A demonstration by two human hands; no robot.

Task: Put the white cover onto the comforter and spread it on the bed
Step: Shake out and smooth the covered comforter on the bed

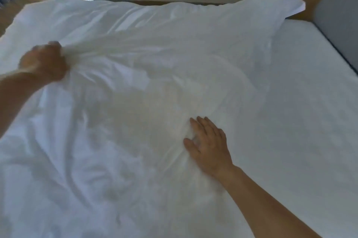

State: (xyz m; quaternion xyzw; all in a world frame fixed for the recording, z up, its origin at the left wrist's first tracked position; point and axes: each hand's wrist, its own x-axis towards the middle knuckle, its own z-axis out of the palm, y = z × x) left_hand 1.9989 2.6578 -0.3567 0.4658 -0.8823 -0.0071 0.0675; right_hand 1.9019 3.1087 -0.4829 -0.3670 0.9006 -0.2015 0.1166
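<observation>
right hand [208, 144]: laid flat, fingers straight, on the white cover [155, 53] near the mattress [310, 102] middle.
left hand [45, 61]: clenched round bunched cover, toward the mattress's left edge.
white cover: spread wrinkled over the mattress; right strip left bare.

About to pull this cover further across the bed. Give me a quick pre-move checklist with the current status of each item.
1. Left hand grips a bunch of the white cover: ok.
2. Right hand rests flat on the cover, fingers straight: ok.
3. Cover lies smooth: not ok, creased around both hands and along the near side.
4. Mattress fully covered: not ok, a strip on the right is bare.
5. Far corner filled by the comforter: cannot tell.
6. Comforter fully inside the cover: cannot tell, only white fabric shows.
</observation>
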